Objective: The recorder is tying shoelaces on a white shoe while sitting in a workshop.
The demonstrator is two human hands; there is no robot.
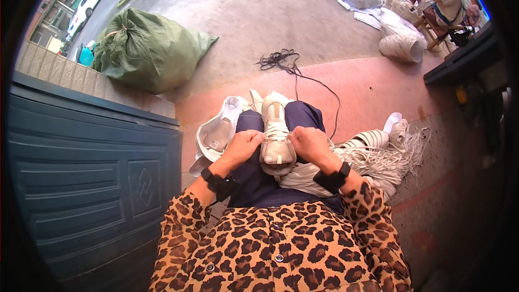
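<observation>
A beige and white shoe upper (278, 151) rests between my thighs, its toe end toward me and its mesh tongue pointing away. White lace (277, 129) crosses its front in rows. My left hand (247, 144) is closed at the left side of the lacing, and my right hand (310, 144) is closed at the right side. Short stretches of lace run from the shoe to both sets of fingers, pulled outward. More pale shoe uppers (220, 131) lie by my left leg. To my right is a heap of beige uppers (367, 141) with a bundle of loose laces (403, 158).
A tangled black cord (281, 60) lies ahead on the floor, one strand trailing toward my right knee. A tied green sack (148, 48) stands front left, beyond a blue panelled door (92, 167). A seated person (446, 8) is at far right near white cloth bundles (400, 35).
</observation>
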